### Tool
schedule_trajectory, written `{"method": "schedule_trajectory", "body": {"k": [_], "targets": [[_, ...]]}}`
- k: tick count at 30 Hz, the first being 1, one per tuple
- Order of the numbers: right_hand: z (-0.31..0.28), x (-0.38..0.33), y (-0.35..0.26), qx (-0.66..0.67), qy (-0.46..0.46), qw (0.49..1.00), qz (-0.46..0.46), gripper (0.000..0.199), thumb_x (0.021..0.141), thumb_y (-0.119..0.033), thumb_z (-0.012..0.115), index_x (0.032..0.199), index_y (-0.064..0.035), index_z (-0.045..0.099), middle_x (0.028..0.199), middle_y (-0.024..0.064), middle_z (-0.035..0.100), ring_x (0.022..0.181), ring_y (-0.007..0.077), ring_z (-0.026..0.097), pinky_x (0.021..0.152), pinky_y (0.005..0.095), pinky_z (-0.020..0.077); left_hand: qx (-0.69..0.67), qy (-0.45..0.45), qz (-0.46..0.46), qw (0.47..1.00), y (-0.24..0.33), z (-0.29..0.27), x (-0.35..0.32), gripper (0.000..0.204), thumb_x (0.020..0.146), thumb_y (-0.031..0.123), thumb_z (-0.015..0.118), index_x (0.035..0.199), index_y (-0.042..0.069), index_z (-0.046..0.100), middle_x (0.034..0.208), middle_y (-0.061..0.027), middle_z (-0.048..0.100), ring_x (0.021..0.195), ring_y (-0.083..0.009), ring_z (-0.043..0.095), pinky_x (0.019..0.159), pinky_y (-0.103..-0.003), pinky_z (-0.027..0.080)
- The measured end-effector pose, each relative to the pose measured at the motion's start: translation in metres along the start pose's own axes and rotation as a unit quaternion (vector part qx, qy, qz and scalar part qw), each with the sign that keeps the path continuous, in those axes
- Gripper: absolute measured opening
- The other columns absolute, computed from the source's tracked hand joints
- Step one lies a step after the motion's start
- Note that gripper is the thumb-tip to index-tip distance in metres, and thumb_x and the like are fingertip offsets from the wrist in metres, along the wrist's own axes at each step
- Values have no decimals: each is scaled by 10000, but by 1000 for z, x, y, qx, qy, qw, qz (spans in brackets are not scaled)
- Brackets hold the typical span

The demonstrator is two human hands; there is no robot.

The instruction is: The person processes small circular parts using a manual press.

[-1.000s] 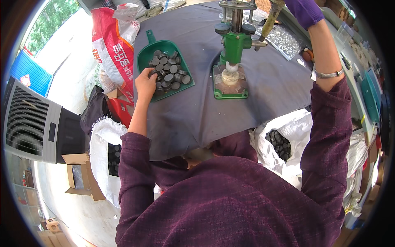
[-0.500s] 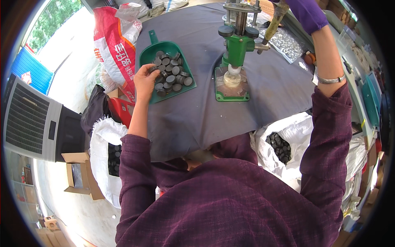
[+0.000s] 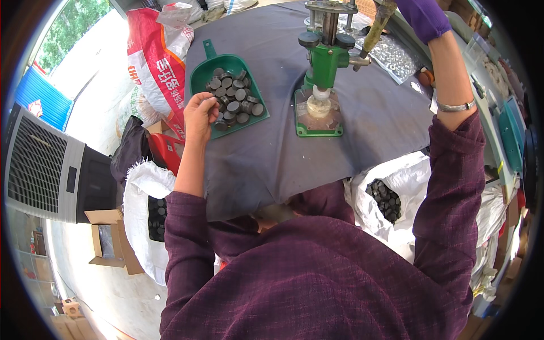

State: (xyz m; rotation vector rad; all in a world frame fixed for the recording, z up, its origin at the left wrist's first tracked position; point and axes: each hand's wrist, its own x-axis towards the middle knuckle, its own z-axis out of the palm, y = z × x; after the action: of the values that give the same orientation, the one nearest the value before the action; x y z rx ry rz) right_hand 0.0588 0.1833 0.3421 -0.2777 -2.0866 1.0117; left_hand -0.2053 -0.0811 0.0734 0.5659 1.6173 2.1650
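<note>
My left hand is closed, thumb and fingers pinched together at the left rim of a green dustpan-shaped scoop. Whatever it pinches is hidden. Several round black caps lie heaped in the scoop. To the right stands a green hand press on a green base; under its white plunger sits a clear round holder. In a purple glove, my right hand is raised beside the top of the press's worn lever handle. Its fingers are cut off by the upper edge.
A grey cloth covers the table. Clear round parts lie in a bag behind the press. White sacks of black caps stand at the right and left of my lap. An air cooler is far left.
My left hand has drawn back slightly toward me and left, from over the caps to the scoop's rim. My right hand and the lever look almost unmoved.
</note>
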Motion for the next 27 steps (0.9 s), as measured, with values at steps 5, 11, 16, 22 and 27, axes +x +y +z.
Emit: {"method": "schedule_trajectory", "body": {"k": [5, 11, 16, 22, 27], "targets": [[-1, 2, 5, 7, 20, 1000, 6, 230, 879, -153, 613, 959, 54, 674, 741, 62, 630, 618, 130, 577, 583, 250, 483, 103, -62, -65, 991, -10, 20, -16, 92, 826, 28, 644, 915, 35, 622, 687, -38, 617, 489, -85, 527, 432, -202, 385], [0, 3, 7, 9, 14, 1000, -3, 241, 888, -151, 606, 985, 60, 670, 761, 66, 638, 627, 129, 586, 581, 249, 493, 566, -6, 212, 797, -17, 38, -22, 201, 810, 237, 702, 917, 68, 696, 739, -122, 687, 686, -258, 671, 604, -379, 514], [0, 8, 14, 19, -2, 1000, -24, 228, 891, -145, 604, 974, 57, 671, 760, 60, 635, 636, 124, 592, 570, 237, 491, 764, -29, 161, 624, -10, 67, -23, 299, 768, 331, 720, 859, 51, 669, 843, -136, 685, 804, -315, 679, 689, -421, 536], [-37, 22, 41, -43, 14, 998, -34, 207, 897, -172, 619, 903, 26, 678, 711, 52, 628, 599, 119, 581, 546, 233, 476, 750, -79, 173, 633, -7, 108, -10, 238, 776, 292, 666, 911, 96, 680, 886, -142, 684, 846, -322, 671, 711, -438, 540], [7, 22, 28, -20, 0, 1000, -20, 263, 918, -227, 595, 785, -6, 649, 679, 38, 619, 563, 113, 552, 512, 261, 442, 764, -65, 129, 629, -9, 66, -13, 342, 764, 331, 674, 1038, 129, 644, 946, -155, 673, 894, -352, 647, 755, -482, 518]]}}
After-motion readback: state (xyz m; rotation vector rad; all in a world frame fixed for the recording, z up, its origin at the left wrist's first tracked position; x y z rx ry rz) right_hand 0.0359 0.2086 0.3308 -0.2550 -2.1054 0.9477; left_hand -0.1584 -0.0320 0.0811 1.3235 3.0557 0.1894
